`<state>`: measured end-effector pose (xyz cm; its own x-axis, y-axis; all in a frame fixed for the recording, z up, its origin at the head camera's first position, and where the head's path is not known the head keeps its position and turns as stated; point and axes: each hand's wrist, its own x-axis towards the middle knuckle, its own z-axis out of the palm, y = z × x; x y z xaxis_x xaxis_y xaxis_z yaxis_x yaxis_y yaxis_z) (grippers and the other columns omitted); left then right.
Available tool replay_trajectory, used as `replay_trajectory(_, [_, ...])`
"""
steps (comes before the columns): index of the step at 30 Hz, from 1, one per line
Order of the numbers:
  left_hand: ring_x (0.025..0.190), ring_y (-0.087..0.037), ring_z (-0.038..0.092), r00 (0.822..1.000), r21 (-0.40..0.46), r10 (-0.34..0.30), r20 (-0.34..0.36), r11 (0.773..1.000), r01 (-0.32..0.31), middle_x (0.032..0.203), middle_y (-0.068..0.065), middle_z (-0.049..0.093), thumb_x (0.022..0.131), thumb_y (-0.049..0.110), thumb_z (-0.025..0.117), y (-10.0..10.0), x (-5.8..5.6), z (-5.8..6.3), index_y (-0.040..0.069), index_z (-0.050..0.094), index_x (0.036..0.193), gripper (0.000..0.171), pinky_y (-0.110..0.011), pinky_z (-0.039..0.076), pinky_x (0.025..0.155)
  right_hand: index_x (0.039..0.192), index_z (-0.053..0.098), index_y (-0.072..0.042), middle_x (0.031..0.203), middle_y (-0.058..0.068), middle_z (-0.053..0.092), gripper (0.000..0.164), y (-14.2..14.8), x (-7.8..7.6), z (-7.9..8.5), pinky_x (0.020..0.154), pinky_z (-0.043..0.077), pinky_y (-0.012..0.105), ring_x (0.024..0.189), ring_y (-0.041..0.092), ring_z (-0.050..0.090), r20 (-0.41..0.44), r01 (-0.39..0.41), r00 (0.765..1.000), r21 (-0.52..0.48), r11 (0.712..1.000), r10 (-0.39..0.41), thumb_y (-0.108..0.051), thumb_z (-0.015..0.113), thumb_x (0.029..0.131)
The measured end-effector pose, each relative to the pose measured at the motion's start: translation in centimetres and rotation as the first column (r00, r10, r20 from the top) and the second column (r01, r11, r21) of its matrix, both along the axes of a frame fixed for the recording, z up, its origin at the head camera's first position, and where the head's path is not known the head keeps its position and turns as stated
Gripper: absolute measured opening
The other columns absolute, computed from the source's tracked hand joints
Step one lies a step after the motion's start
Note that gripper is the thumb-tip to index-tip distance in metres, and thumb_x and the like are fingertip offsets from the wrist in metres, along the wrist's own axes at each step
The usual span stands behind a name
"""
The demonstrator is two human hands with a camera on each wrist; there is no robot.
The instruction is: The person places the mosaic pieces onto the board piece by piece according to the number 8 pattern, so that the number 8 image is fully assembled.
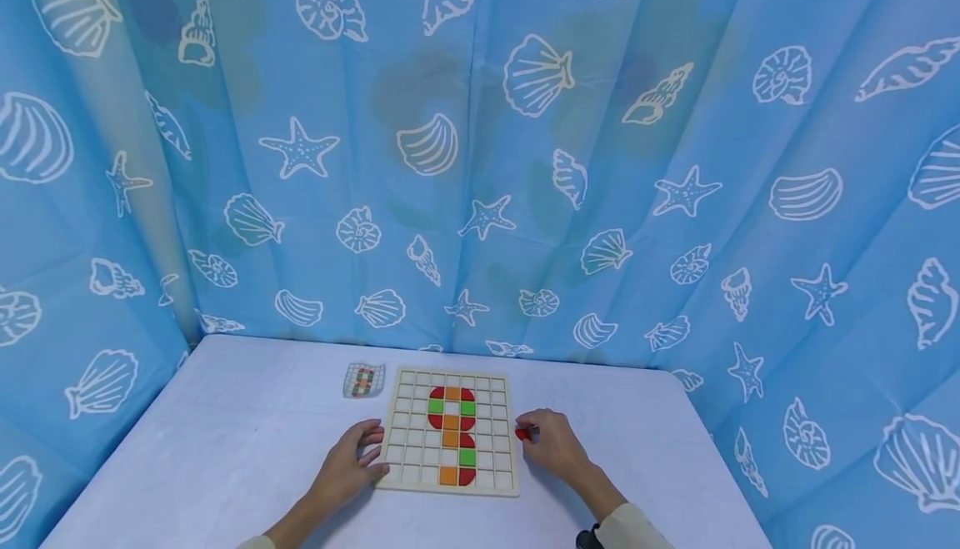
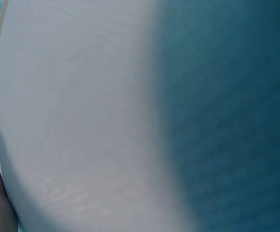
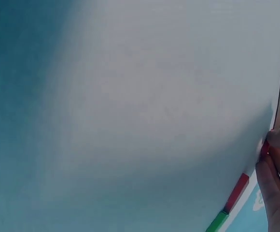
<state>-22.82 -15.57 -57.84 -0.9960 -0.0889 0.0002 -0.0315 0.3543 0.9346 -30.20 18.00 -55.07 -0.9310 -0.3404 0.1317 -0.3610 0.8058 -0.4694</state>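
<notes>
A wooden grid board (image 1: 492, 454) lies on the table, bearing red rounded, orange square and green square tiles arranged like a digit 9. At the board's left edge is my left hand (image 1: 347, 464), its thumb touching the lower left corner and its fingers loosely bent along the side. Just beyond the right edge, my right hand (image 1: 553, 446) pinches a small red tile (image 1: 522, 433) between thumb and fingers. The right wrist view shows this pinch low at the right, with another red tile (image 3: 237, 192) and a green tile (image 3: 218, 222) near the fingers.
Behind the board's upper left corner lies a small clear card (image 1: 363, 381) printed with a grid and a similar coloured figure. A white cloth covers the table (image 1: 225, 432). Blue curtains (image 1: 465, 157) with shell patterns enclose the back and sides.
</notes>
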Motion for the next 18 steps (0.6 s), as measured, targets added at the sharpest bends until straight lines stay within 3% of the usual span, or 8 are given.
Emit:
replay_trajectory(7, [0.118,-0.033,0.054,1.000,-0.004,0.003,-0.010,1.000,-0.003,0.122,-0.014,0.057,0.070,-0.012,0.077,0.1,-0.1,-0.1,-0.006,0.046,0.135,0.072,-0.021,0.056,0.092,0.108,0.074,-0.008,0.097,0.000,0.068,0.029,0.1,0.0,-0.2,0.077,0.062,0.029,0.086,0.012,0.061,-0.025,0.010,1.000,-0.013,1.000,-0.010,-0.007,0.078,0.079])
replay_trajectory(18, [0.117,-0.031,0.054,1.000,-0.024,0.012,0.004,1.000,-0.012,0.122,-0.012,0.057,0.070,-0.010,0.077,0.0,-0.2,-0.4,-0.004,0.047,0.135,0.072,-0.020,0.055,0.093,0.110,0.073,-0.008,0.100,-0.001,0.068,0.030,-1.2,0.4,0.9,0.081,0.062,0.032,0.094,0.015,0.064,0.034,0.056,0.998,-0.053,0.997,-0.054,-0.011,0.077,0.080])
